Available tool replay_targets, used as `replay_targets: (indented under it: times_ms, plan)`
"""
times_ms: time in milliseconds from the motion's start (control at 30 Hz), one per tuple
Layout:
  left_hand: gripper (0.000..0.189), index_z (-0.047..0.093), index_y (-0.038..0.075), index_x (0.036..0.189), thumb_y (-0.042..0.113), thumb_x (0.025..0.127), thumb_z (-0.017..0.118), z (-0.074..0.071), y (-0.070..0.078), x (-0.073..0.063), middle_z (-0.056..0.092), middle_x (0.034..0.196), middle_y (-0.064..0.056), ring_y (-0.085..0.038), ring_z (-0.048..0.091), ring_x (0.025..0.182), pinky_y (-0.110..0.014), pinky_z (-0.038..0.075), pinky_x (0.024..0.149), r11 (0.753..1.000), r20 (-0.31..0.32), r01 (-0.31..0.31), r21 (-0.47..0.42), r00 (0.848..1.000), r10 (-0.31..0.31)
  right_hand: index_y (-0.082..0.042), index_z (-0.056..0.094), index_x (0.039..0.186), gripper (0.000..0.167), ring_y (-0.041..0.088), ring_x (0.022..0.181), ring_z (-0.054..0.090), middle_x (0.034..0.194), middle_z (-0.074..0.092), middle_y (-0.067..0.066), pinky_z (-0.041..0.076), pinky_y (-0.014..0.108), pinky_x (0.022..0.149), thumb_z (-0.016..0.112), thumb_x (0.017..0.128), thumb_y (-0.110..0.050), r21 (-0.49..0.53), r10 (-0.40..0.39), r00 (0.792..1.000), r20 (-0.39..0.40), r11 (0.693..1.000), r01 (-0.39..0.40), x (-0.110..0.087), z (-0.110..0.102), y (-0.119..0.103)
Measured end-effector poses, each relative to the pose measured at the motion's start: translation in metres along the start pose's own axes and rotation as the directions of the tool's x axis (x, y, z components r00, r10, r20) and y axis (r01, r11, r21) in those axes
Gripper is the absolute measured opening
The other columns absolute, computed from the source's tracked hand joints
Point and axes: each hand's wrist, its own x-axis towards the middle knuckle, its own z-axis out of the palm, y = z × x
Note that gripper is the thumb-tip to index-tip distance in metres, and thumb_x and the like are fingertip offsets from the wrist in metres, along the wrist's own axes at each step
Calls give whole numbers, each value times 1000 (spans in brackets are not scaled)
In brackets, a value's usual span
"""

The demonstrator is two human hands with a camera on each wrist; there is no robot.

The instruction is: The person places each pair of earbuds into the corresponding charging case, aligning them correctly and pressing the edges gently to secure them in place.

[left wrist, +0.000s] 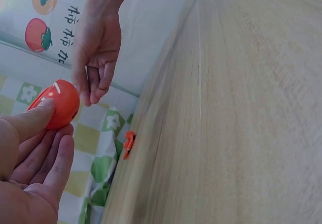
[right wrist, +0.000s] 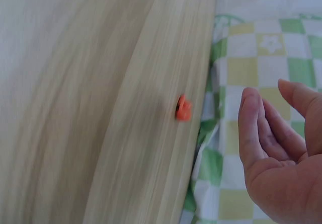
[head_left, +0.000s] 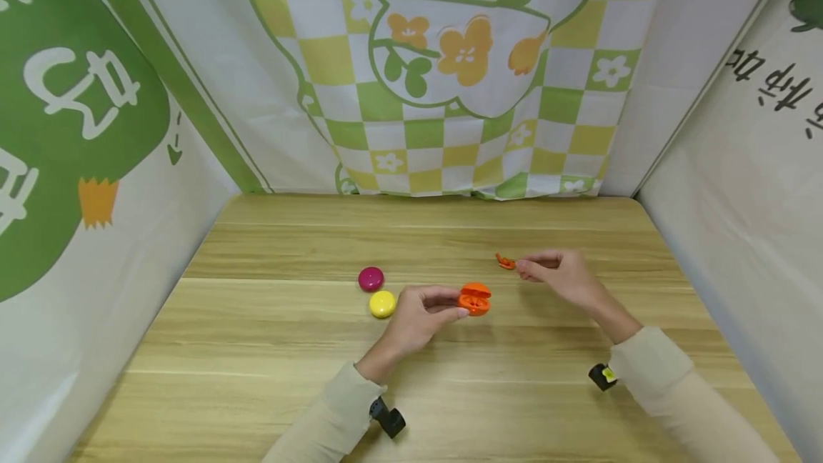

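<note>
My left hand (head_left: 414, 318) pinches a round orange earbud case (head_left: 474, 300) between thumb and fingers. The lid stands raised in the head view, with the moulded inside showing. Small orange earbuds (head_left: 506, 261) lie together on the table, farther back and to the right. My right hand (head_left: 562, 276) is beside them. In the right wrist view, its fingers (right wrist: 250, 128) and thumb are apart with nothing between them, and the earbuds (right wrist: 183, 109) lie on the wood away from the fingertips. The left wrist view shows the case (left wrist: 63, 103) held up off the table.
Left of the left hand, a magenta round case (head_left: 371, 279) and a yellow round case (head_left: 382, 304) sit on the wooden table (head_left: 270, 349). A checked cloth (head_left: 444, 134) hangs behind the back edge. Printed sheets (head_left: 739, 184) flank both sides.
</note>
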Motion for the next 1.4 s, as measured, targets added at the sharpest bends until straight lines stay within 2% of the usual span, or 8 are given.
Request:
replay_targets:
  times_ms: [200, 367, 533, 767, 933, 1167, 1400]
  plan:
    - [30, 78, 1, 119, 4, 90, 83, -2, 0, 0, 78, 120, -20, -22, 79, 103, -25, 65, 86, 1000, 1, 8, 0, 1000, -8, 0, 71, 132, 45, 34, 114, 74, 126, 76, 19, 64, 44, 95, 73, 102, -34, -167, -19, 998, -60, 986, 9, 12, -13, 11]
    - [30, 78, -1, 119, 5, 91, 83, -3, 0, 1, 78, 121, -21, -19, 79, 103, -25, 65, 87, 1000, 2, 6, -10, 1000, -6, 1, 72, 130, 40, 33, 111, 75, 123, 77, 19, 65, 38, 90, 74, 101, -26, -256, -50, 998, -49, 966, 36, 25, -15, 22]
    - [30, 78, 1, 120, 6, 91, 83, -5, 1, 1, 78, 121, -20, -20, 79, 104, -25, 65, 87, 1000, -5, 12, 2, 1000, -12, 5, 72, 128, 36, 33, 105, 76, 117, 79, 20, 66, 37, 87, 76, 99, -16, -300, -76, 997, -24, 952, 65, 37, -11, 31]
    - [29, 77, -1, 120, 7, 92, 82, -7, 0, 2, 77, 121, -21, -21, 79, 104, -25, 65, 87, 1000, -10, 11, 18, 1000, -11, 7, 74, 123, 35, 32, 100, 77, 113, 79, 21, 66, 40, 87, 81, 95, -13, -346, -130, 991, 5, 930, 124, 49, -1, 37]
    - [32, 77, -1, 122, 9, 92, 83, -8, 0, 2, 77, 122, -21, -22, 79, 105, -25, 65, 88, 1000, -10, 11, 26, 1000, -10, 8, 76, 117, 30, 29, 95, 77, 109, 80, 22, 66, 36, 82, 81, 93, -9, -372, -162, 986, 30, 914, 162, 56, 4, 41]
    - [31, 77, -1, 121, 8, 92, 83, -9, 1, 2, 77, 121, -21, -22, 79, 104, -25, 65, 87, 1000, -15, 0, 24, 1000, 0, 4, 80, 108, 20, 22, 85, 75, 99, 81, 19, 63, 28, 74, 82, 90, -4, -427, -244, 968, 52, 871, 242, 62, 9, 43]
    - [32, 77, 0, 121, 8, 91, 84, -9, 3, 0, 77, 122, -21, -23, 78, 104, -25, 65, 87, 1000, -21, 8, 28, 1000, -8, 0, 82, 103, 12, 18, 82, 73, 95, 81, 15, 61, 27, 72, 82, 91, -4, -466, -256, 965, 55, 848, 251, 64, 8, 44]
